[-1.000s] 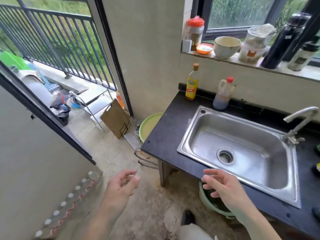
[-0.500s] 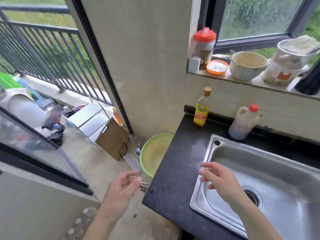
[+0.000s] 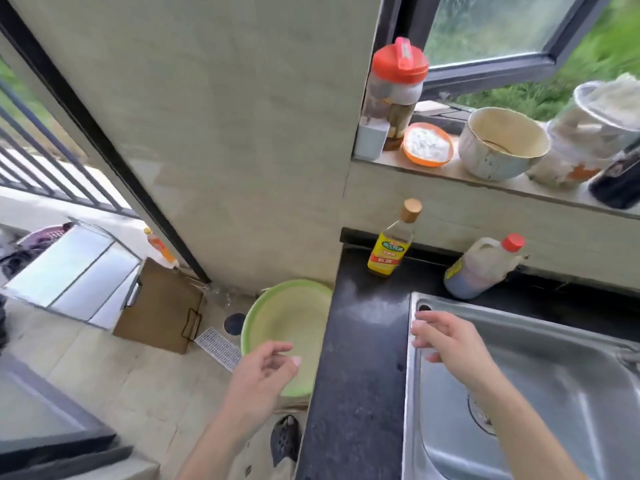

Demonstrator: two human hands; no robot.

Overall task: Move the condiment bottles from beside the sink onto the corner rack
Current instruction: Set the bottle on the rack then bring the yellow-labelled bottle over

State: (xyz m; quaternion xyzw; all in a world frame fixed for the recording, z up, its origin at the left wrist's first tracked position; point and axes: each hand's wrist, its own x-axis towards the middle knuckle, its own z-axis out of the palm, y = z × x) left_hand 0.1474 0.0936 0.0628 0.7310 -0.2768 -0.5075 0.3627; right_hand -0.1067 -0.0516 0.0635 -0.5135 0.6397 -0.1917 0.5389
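Note:
A slim bottle with a yellow label and a tan cap [image 3: 391, 244] stands at the back left corner of the black counter [image 3: 360, 341]. A jug with a handle, a red cap and dark liquid [image 3: 479, 268] stands to its right, behind the steel sink [image 3: 540, 382]. My right hand [image 3: 446, 341] hovers over the sink's left rim, fingers apart and empty, short of both bottles. My left hand [image 3: 266, 379] hangs left of the counter edge over a green basin, open and empty. No corner rack shows clearly.
A green basin [image 3: 294, 323] sits low beside the counter, with a wooden board [image 3: 159, 306] and a metal stool [image 3: 72, 271] on the floor. The window sill [image 3: 485, 181] holds a red-lidded jar [image 3: 394, 88], an orange dish, a bowl and other containers.
The view has closed in on the counter's left corner and the two bottles. Both hands have moved forward, the right one from the sink's front edge to its left rim.

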